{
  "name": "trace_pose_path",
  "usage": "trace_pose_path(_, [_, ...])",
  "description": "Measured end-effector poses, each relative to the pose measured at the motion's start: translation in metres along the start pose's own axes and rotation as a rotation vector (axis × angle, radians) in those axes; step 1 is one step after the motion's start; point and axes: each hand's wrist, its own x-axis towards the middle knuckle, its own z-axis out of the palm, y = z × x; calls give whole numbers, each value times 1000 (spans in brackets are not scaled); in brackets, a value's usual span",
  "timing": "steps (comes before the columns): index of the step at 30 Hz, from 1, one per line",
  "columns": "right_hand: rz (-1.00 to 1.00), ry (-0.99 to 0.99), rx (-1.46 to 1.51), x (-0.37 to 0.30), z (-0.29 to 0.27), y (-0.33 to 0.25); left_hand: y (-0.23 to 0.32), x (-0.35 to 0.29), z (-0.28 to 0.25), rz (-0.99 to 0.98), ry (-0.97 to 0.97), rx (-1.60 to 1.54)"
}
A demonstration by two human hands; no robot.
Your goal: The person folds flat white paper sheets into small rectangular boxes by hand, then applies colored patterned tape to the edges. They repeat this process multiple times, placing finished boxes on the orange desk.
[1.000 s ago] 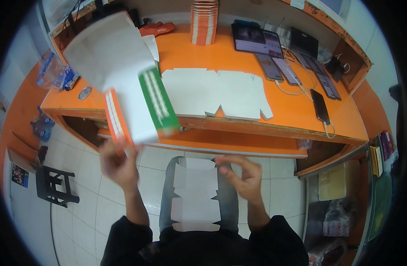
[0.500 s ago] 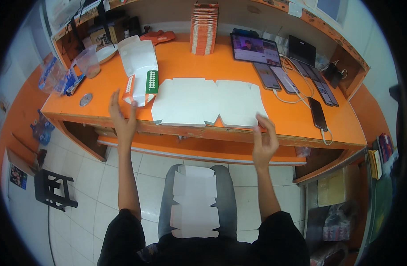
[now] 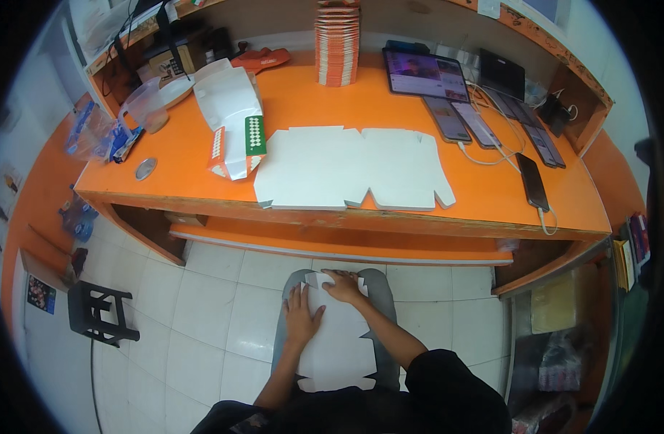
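A flat white cardboard box blank (image 3: 338,351) with notched edges lies across my thighs. My left hand (image 3: 301,320) rests on its left side, fingers outstretched and apart. My right hand (image 3: 343,285) lies over the blank's far end near my knees, with its fingers extended toward the left. More white box blanks (image 3: 354,170) lie flat in a pile along the near edge of the orange desk. Just left of that pile stands a partly folded box (image 3: 236,155), white inside with green and orange patterned sides, its lid raised.
A tall stack of orange-and-white cartons (image 3: 338,47) stands at the desk's back. To the right are a tablet (image 3: 427,76), several phones and white cables. A clear jug (image 3: 145,107) and a round metal lid (image 3: 146,168) sit at left. A black stool (image 3: 100,311) stands on the floor.
Both hands have left the desk's near edge and come down onto the blank on my lap. The blanks and folded box on the desk stay in place; the view has shifted slightly.
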Motion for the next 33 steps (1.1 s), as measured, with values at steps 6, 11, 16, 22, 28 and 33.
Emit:
trace_pose_path(6, [-152, 126, -1, -19, 4, 6, -9, 6, -5, 33, -9, -70])
trace_pose_path(11, [-205, 222, -37, -32, -2, 3, -6, 4, -6, 29, 43, -146])
trace_pose_path(16, [-153, 168, -53, -34, -8, -8, -6, 6, -13, 18, 163, -310])
trace_pose_path(22, [-144, 198, -43, -42, -14, -11, -3, 7, -14, 30, 211, -295])
trace_pose_path(28, [-173, 243, 19, -57, -21, -14, -5, 7, -13, 17, 169, -291])
trace_pose_path(33, [-144, 350, 344, -47, -27, -7, -2, 6, -15, 44, 201, -294])
